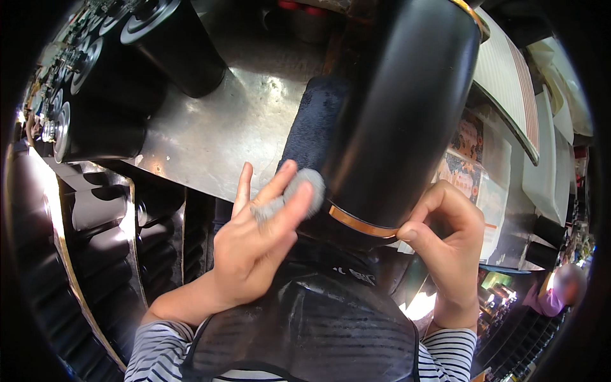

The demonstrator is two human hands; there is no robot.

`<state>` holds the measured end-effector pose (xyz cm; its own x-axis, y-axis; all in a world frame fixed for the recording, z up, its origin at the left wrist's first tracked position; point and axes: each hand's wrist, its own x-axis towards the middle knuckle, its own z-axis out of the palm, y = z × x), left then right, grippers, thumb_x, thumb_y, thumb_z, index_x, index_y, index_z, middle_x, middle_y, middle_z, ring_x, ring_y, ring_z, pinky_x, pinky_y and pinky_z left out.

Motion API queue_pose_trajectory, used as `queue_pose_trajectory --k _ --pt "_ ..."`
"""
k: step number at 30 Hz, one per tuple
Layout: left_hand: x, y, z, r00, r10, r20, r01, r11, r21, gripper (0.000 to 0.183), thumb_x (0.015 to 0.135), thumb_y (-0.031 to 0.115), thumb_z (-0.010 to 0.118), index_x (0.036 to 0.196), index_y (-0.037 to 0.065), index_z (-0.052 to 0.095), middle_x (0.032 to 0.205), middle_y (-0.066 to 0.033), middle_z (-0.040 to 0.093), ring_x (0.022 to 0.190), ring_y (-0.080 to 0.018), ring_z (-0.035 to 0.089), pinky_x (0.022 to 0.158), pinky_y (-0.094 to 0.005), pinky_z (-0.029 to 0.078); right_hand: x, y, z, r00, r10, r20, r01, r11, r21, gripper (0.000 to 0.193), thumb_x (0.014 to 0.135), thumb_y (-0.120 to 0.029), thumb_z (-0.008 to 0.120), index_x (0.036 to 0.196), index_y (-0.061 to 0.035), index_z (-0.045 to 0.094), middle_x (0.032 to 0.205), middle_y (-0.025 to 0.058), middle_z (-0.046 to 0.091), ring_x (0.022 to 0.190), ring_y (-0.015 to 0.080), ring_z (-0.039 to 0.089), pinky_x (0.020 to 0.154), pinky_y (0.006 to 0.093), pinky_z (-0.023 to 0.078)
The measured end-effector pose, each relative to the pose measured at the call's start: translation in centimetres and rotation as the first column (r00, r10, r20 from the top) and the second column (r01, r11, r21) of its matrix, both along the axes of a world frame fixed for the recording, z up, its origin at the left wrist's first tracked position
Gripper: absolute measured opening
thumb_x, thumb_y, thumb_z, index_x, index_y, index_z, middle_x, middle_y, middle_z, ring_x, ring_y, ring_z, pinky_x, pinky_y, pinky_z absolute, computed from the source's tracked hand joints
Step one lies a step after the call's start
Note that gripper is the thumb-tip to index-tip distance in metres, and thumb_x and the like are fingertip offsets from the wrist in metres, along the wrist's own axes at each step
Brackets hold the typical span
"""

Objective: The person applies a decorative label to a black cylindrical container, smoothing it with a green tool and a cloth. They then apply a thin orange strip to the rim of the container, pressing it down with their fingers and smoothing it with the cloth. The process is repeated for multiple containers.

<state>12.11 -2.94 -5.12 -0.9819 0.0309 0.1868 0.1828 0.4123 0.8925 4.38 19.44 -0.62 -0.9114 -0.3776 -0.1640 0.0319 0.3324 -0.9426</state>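
A large glossy black cylinder [401, 114] lies lengthwise before me, its near end close to my apron. Around that end runs a copper-coloured strip [359, 223]. My right hand [450, 239] pinches thumb and forefinger together at the strip's right end, against the cylinder's rim. Left of the near end, my left hand [251, 245] is raised with a fuzzy grey pad [309, 191] held among its fingers, slightly blurred. A dark blue cloth roll [312, 121] lies along the cylinder's left side, just beyond the pad.
Several black cylinders [181, 54] stand on the metal bench [223, 130] at the left. Below them are racks of dark cylinders [159, 242]. Printed sheets [464, 169] and a white striped board [509, 83] lie to the right. A person in purple [547, 299] is farther off.
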Motion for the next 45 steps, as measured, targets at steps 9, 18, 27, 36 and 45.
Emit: queue_pose_trajectory --k 9,18,27,36,45 --pt "0.2 3.6 1.5 0.932 -0.252 -0.261 -0.056 0.611 -0.79 0.033 0.082 0.024 0.066 0.113 0.035 0.063 0.106 0.0022 0.062 0.13 -0.0274 0.026 0.105 -0.0683 -0.003 -0.4 0.5 -0.8 0.995 0.053 0.08 -0.044 0.992 -0.116 0.023 0.094 -0.018 0.056 0.082 0.0009 0.057 0.072 0.002 0.057 0.065 0.0069 0.05 0.059 0.021 0.041" --pt "0.1 0.3 3.3 0.928 -0.33 -0.175 0.073 0.62 -0.781 0.052 0.078 0.012 0.068 0.121 0.036 0.053 0.133 -0.0169 0.04 0.135 -0.0344 0.02 0.106 -0.0664 -0.005 -0.6 1.1 -1.3 0.995 0.092 0.044 -0.087 0.989 -0.116 0.023 0.098 -0.013 0.046 0.082 0.0016 0.055 0.072 0.0048 0.055 0.064 0.0101 0.051 0.06 0.0228 0.043" --pt "-2.5 4.7 2.4 0.825 -0.366 -0.43 -0.108 0.645 -0.757 0.044 0.076 0.028 0.071 0.119 0.034 0.063 0.11 -0.0082 0.052 0.117 -0.026 0.04 0.104 -0.0717 0.004 -0.6 1.3 -1.0 0.998 0.055 -0.019 -0.056 0.997 -0.047 0.017 0.094 -0.012 0.053 0.084 0.0014 0.058 0.072 0.0035 0.056 0.064 0.0091 0.051 0.059 0.022 0.042" --pt "-2.8 1.2 -0.1 0.986 -0.021 -0.167 -0.055 0.897 -0.439 0.068 0.072 0.005 0.07 0.133 -0.005 0.043 0.124 -0.0192 0.055 0.122 -0.0363 0.049 0.106 -0.0612 0.014 0.0 0.6 -0.4 0.997 0.068 0.04 -0.062 0.99 -0.127 0.013 0.079 -0.01 0.072 0.079 -0.001 0.063 0.074 0.0 0.06 0.064 0.0049 0.05 0.058 0.0189 0.04" --pt "0.8 3.8 0.9 0.927 -0.226 -0.298 -0.111 0.594 -0.797 0.038 0.082 0.033 0.067 0.119 0.041 0.059 0.124 0.0008 0.053 0.128 -0.0268 0.027 0.105 -0.0691 0.001 0.1 1.0 -0.7 0.996 0.057 0.071 -0.044 0.983 -0.177 0.01 0.085 -0.008 0.066 0.083 0.0012 0.063 0.079 0.0032 0.061 0.068 0.0077 0.054 0.061 0.021 0.043"
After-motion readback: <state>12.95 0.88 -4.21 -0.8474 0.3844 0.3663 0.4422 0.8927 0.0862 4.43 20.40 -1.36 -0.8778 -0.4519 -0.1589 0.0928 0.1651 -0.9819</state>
